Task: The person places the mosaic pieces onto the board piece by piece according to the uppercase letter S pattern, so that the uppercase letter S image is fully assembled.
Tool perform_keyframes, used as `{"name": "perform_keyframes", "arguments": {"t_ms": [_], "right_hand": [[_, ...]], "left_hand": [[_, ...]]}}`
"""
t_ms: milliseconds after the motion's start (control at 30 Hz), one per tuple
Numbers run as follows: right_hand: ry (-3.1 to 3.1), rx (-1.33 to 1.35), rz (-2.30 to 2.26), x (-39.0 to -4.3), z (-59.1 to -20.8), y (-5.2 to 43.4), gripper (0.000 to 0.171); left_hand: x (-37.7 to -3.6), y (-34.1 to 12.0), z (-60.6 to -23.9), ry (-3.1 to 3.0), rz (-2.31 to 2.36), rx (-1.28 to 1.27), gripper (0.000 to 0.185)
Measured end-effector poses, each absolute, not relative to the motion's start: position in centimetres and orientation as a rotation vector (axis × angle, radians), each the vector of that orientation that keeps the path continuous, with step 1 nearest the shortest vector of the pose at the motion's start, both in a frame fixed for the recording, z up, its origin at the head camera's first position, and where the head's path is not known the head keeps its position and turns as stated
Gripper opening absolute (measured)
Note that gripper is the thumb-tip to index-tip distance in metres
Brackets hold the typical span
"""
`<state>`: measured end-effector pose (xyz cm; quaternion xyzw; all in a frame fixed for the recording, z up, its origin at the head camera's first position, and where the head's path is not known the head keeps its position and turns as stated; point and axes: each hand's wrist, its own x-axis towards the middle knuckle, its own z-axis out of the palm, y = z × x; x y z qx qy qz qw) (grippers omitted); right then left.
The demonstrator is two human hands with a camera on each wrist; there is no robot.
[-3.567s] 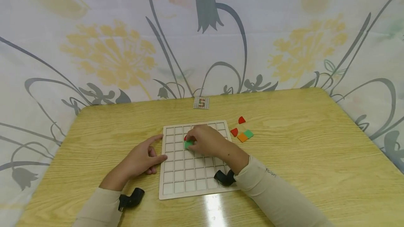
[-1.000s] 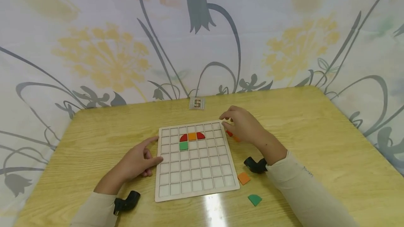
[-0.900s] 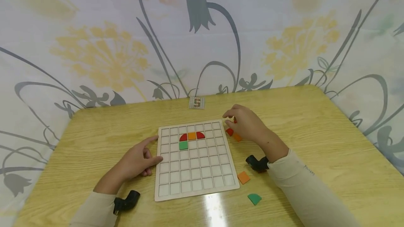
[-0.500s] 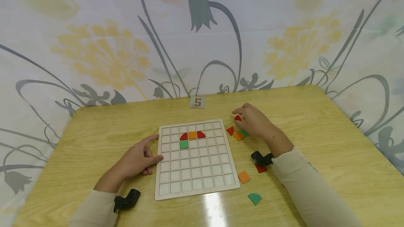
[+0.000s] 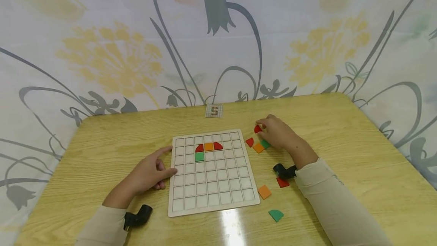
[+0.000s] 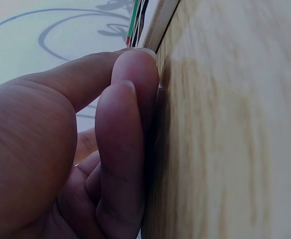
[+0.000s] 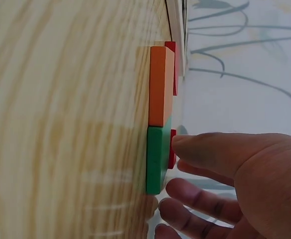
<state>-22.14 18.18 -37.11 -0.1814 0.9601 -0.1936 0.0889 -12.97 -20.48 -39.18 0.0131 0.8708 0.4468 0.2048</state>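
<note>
On the table (image 5: 341, 136), a red piece (image 5: 257, 128) touches the right hand's (image 5: 278, 135) fingertips (image 5: 264, 122).

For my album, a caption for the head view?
Left hand steadies grid board; right hand reaches red piece.

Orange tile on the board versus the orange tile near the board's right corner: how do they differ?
The orange tile on the board sits in a grid cell between two red pieces; the orange tile near the corner lies loose on the table. The first lines up with the grid; the second is turned at an angle. Neither is touched by the hands. Both are square and alike in colour.
</note>
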Motion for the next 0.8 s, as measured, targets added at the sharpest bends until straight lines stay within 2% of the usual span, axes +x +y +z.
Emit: {"name": "perform_keyframes", "arguments": {"t_ms": [800], "right_hand": [[2.899, -0.511, -0.583, -21.98, -37.51, 17.65, 0.033]], "left_hand": [[-12.93, -20.4, -39.01, 2.435, 1.233, 0.038, 0.079]]}}
